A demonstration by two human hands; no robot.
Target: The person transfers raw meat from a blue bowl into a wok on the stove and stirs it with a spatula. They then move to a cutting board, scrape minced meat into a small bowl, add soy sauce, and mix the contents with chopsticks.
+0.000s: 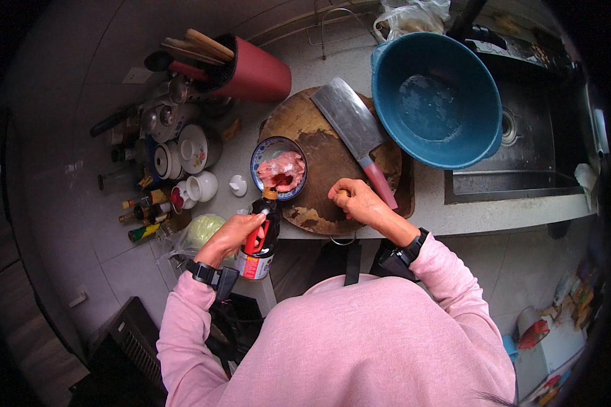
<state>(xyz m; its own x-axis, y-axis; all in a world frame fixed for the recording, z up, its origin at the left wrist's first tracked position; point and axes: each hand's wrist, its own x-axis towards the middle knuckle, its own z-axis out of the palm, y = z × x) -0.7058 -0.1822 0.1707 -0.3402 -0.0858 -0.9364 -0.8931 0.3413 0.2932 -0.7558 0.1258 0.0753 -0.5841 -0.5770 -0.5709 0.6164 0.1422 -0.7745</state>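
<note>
My left hand (237,232) grips the red handle of a plastic bottle of dark sauce (266,245). The bottle's uncapped mouth tips over the near rim of a blue-and-white bowl (255,161). In the bowl lies pink minced meat (288,168), with a dark red-brown pool of sauce on it. My right hand (359,201) is over the round wooden chopping board (318,173), its fingers closed around a small yellowish cap (344,193). A cleaver (351,119) with a pink handle lies across the board, just beyond my right hand.
A large blue plastic basin (433,109) stands right of the board, overlapping the metal sink (509,178). At left are a red utensil holder (259,71), lidded pots (196,147), a white lid (238,185), sauce bottles (145,213) and a bagged cabbage (203,230).
</note>
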